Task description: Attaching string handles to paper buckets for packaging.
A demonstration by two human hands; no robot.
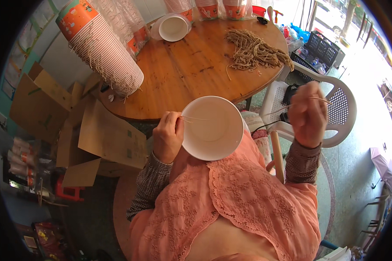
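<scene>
A white paper bucket [213, 135] sits at my lap, its round mouth turned up toward me. My left hand [167, 135] is closed at the left side of its rim, with a thin pale cord [197, 118] sticking out from the fingertips across the opening. Off to the right, above the white plastic chair, my right hand [308, 116] is raised and somewhat blurred. Its fingers are closed on a thin cord [278, 111] whose ends show on both sides of the hand. Whether the two cord pieces are one cannot be seen.
On the round wooden table [183, 74] lie a heap of tan cords [257, 50] and a leaning stack of orange-printed buckets [104, 52] with cord handles. Another white bucket [174, 28] lies there. Cardboard boxes [111, 135] stand left; a white plastic chair [342, 100] stands right.
</scene>
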